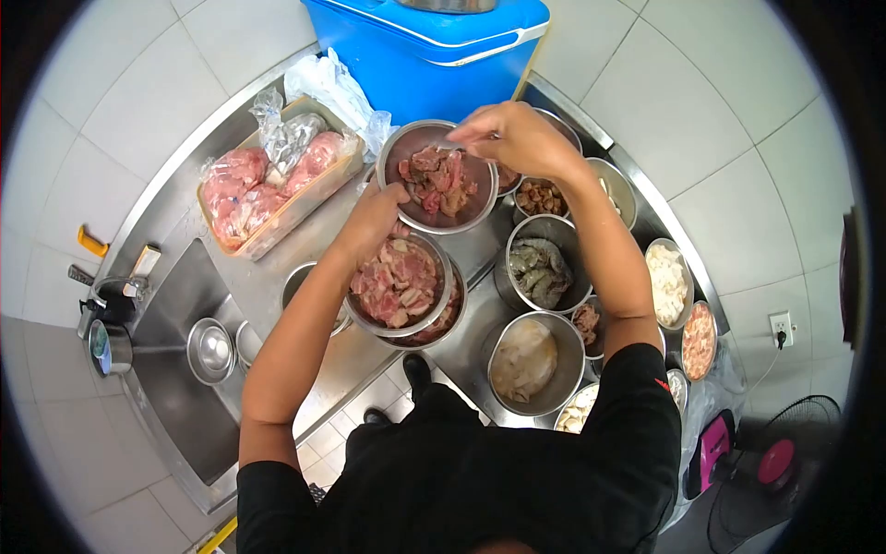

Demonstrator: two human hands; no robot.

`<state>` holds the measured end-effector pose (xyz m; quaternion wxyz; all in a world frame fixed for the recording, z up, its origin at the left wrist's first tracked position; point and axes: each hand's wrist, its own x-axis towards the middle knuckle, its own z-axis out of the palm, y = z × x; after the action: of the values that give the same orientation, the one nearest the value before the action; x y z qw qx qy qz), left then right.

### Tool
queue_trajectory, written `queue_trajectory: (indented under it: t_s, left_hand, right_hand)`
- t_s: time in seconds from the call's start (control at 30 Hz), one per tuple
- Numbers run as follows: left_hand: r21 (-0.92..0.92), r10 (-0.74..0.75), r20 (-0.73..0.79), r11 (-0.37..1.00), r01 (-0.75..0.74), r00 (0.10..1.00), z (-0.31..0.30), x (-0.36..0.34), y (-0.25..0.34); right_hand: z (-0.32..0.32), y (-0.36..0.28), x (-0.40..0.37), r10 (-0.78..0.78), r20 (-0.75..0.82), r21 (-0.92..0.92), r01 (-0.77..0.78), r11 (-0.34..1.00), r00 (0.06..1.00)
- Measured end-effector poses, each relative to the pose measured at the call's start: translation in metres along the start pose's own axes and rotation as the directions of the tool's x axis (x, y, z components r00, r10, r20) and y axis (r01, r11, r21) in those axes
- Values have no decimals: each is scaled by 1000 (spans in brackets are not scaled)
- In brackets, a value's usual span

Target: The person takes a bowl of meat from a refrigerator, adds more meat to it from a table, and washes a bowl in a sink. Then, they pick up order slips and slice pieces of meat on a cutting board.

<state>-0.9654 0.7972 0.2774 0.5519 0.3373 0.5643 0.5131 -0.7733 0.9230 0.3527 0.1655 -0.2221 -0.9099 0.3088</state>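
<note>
My left hand point(374, 220) grips the left rim of a metal bowl point(392, 152) that is tilted toward me. Pieces of raw meat point(441, 180) lie in that bowl. My right hand point(512, 137) is over the bowl's upper right rim, its fingers stretched out and slightly blurred, with nothing visible in them. Just below my left hand, another metal bowl point(445, 300) holds sliced raw meat point(397, 282) and sits on top of a further bowl of meat point(443, 323).
Metal pots of shrimp point(540, 272) and pale seafood or meat point(524, 360) stand at right, with more containers behind. At left are a tub of bagged meat point(295, 208) and a sink point(171, 388). A blue cooler point(425, 65) stands at the back, a fan point(780, 462) lower right.
</note>
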Motion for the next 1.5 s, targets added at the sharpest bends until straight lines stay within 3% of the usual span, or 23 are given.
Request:
queue_trajectory:
  t_s: [0.07,0.1,0.17,0.2,0.23,0.3,0.4,0.43,0.5,0.53,0.6,0.63,0.7,0.77,0.83,0.9,0.97,1.1,1.17,1.3,1.37,1.43,1.5]
  left_hand:
    - [37,62,-17,997,-61,998,-3,-7,1]
    - [78,119,-29,990,-116,993,-4,-11,2]
    - [48,134,-56,990,-132,989,-2,-19,7]
    - [18,145,-76,989,-144,986,0,-21,8]
    - [17,150,-85,989,-149,985,1,-22,8]
    - [68,192,-87,980,-187,977,-2,-24,7]
    - [-63,193,-55,979,-196,980,-20,-29,6]
    - [-110,188,-64,975,-194,980,-25,-33,6]
    - [-102,196,-101,973,-206,975,-35,-45,4]
    - [-93,208,-121,971,-219,971,-40,-52,3]
    - [-87,224,-163,967,-240,961,-50,-68,3]
    - [-82,238,-186,963,-256,953,-53,-77,3]
    - [-108,301,-233,937,-332,925,-54,-91,2]
    - [-129,365,-278,902,-411,888,-63,-107,1]
    - [-193,208,-257,946,-261,944,-81,-128,-5]
    - [-199,217,-265,941,-274,940,-97,-151,-11]
    - [-149,230,-355,943,-297,906,-108,-178,-18]
    - [-160,230,-344,941,-298,910,-136,-231,-49]
    - [-181,250,-434,917,-355,866,-137,-266,-56]
    - [-27,267,-503,946,-324,822,-149,-334,-86]
    - [-16,280,-533,940,-341,798,-150,-365,-96]
    - [-58,234,-556,946,-318,797,-157,-381,-115]
    - [-140,180,-604,935,-326,777,-162,-392,-130]
  right_hand:
    - [-6,-16,-6,217,-6,-36,-217,976,976]
    - [1,-22,-10,209,-3,-39,-209,977,978]
    - [20,-27,-11,4,-72,-280,-24,960,997]
    - [39,-8,-5,-219,-140,-359,157,920,966]
    - [46,-18,0,-129,-30,-346,111,932,991]
    - [57,-19,12,-60,-57,-214,47,976,997]
    - [46,-30,21,-79,-158,-42,73,996,984]
    - [41,-44,21,85,-78,147,-73,986,993]
    - [39,-35,29,-51,129,321,7,947,990]
    - [41,-42,29,-65,139,325,16,945,988]
    - [46,-64,25,-252,149,92,240,966,956]
    - [56,-73,24,-265,158,94,253,963,951]
    - [83,-96,24,-289,196,-332,340,880,937]
    - [102,-114,27,-336,173,-376,377,847,926]
    - [115,-125,35,-357,162,-130,379,916,920]
    - [115,-151,35,-244,203,19,245,969,948]
    - [130,-167,37,-160,230,338,76,938,960]
    - [160,-216,28,-226,321,304,126,944,920]
    - [180,-238,22,-355,493,207,290,934,794]
    - [215,-276,8,-290,453,157,245,957,843]
    - [239,-291,1,-329,455,84,327,941,828]
    - [271,-290,-7,-589,493,47,656,753,640]
    - [276,-294,-16,-589,514,87,646,759,623]
